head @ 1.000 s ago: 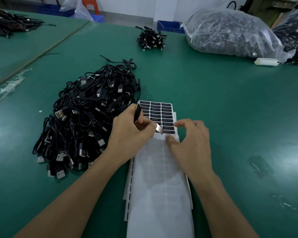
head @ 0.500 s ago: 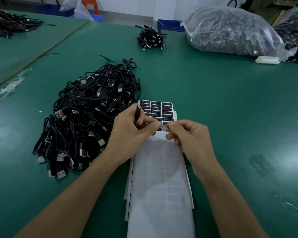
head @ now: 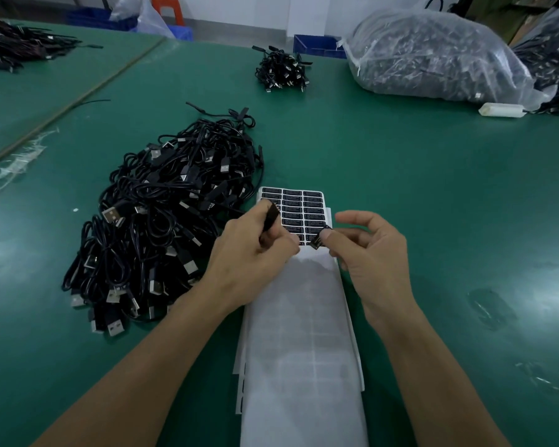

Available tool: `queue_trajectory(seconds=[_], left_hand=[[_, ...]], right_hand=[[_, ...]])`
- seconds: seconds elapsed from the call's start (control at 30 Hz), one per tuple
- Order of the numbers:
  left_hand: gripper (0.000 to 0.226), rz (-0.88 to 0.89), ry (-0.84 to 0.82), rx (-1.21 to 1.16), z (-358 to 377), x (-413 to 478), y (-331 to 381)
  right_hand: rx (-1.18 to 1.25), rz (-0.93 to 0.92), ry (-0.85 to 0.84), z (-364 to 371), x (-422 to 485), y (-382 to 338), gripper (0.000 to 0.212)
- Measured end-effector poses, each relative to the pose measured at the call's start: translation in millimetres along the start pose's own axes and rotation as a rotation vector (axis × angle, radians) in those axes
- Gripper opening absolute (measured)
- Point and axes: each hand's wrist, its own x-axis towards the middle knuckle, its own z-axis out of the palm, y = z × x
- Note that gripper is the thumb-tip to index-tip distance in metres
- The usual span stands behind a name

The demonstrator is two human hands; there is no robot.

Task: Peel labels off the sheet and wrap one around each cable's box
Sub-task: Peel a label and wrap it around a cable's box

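A white label sheet [head: 304, 333] lies lengthwise in front of me, with rows of black labels [head: 300, 208] left at its far end. My left hand [head: 252, 253] grips a thin black cable box [head: 271, 217], its end sticking up past my fingers. My right hand [head: 365, 250] pinches one black label [head: 318, 241] between thumb and forefinger, lifted off the sheet just right of the left hand. A big heap of black USB cables [head: 162, 221] lies to the left of the sheet.
A smaller bundle of cables [head: 281, 71] sits far back on the green table [head: 433, 188]. Clear plastic bags of cables [head: 433, 53] fill the back right, with a small white object [head: 501, 110] beside them. More cables [head: 17, 46] lie at the back left.
My right hand went from pressing on the sheet to pinching a label at the left thumb, then pulled it free and up to the right. The left hand stayed put.
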Motion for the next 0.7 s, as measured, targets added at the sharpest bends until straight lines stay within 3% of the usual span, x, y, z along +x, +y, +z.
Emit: queue_trajectory(seconds=[0.27,0.7], left_hand=[[0.026,-0.013,-0.003,0.045,0.2,1.2,2.7],[0.027,0.178,0.114,0.136,-0.2,5.2,-1.5]], right_hand=[[0.101,-0.105,-0.063,0.8,-0.8,-2.4,0.024],[0.194,-0.121,-0.093,1.2,1.0,0.0,0.028]])
